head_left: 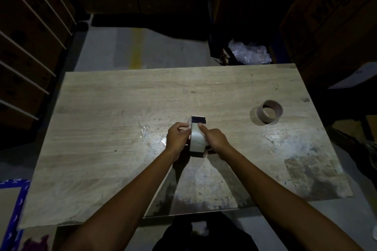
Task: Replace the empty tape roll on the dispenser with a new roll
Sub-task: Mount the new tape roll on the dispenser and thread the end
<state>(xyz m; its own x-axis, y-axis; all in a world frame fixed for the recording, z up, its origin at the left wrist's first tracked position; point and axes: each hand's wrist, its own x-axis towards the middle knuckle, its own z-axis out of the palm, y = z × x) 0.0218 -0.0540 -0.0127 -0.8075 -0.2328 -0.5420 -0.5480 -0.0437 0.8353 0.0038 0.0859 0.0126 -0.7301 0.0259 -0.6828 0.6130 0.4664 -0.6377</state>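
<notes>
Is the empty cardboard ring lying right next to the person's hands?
No, the empty cardboard ring stands alone far off to the right on the table.

A pale tape roll on a dark dispenser (197,136) is gripped by the left hand (177,136) and right hand (214,138); an empty brown cardboard core (269,114) is seen far right on the worn wooden table (106,128).

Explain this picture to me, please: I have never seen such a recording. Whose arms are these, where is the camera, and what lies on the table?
There is no machine here. A person wears one camera on the head, looking forward and down, so the two bare arms are that person's own. The left hand and the right hand both grip a tape dispenser with a pale roll of tape on it, at the middle of the wooden table. To the right, apart from the hands, an empty cardboard tape core stands on the table. Beyond the table the room is dark; cardboard boxes are stacked there.
</notes>
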